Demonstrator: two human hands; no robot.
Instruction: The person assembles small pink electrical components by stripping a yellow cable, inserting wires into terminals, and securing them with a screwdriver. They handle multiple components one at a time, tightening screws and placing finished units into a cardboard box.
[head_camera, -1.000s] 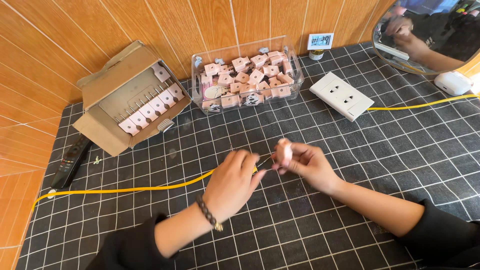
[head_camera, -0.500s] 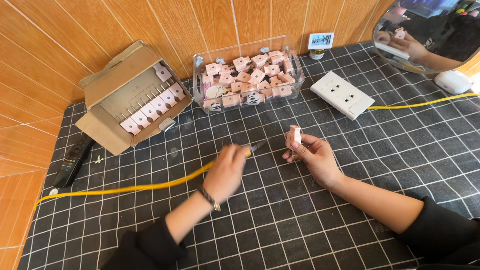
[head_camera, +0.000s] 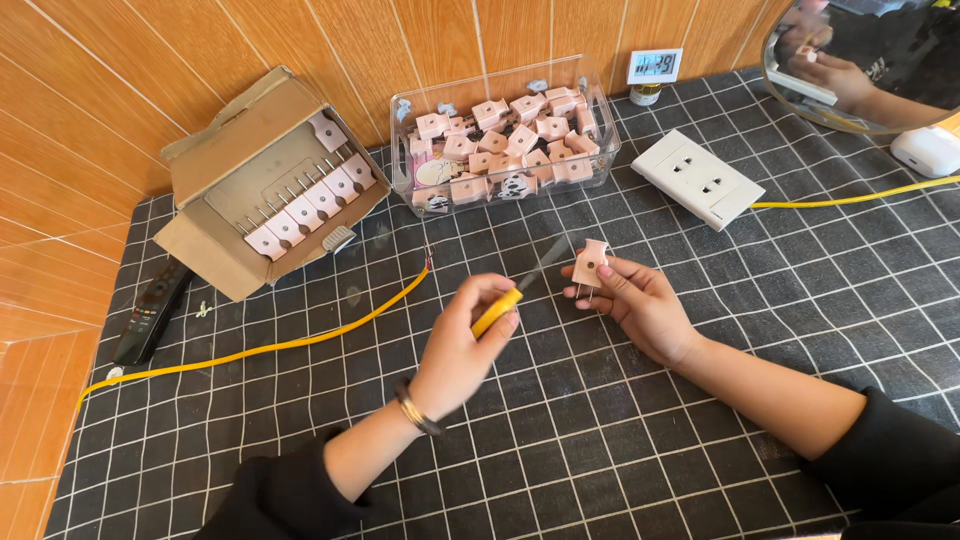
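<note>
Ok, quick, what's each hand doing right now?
Left hand: closed on a yellow-handled screwdriver.
Right hand: holding a pink plug.

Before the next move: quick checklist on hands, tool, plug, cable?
1. Left hand grips screwdriver by its yellow handle: ok.
2. Right hand holds pink plug clear of the mat: ok.
3. Screwdriver tip seated in the plug's screw: cannot tell, shaft is blurred.
4. Yellow cable end near the plug: not ok, it lies bare on the mat, left of both hands.
5. Spare plugs at hand in clear bin: ok.
</note>
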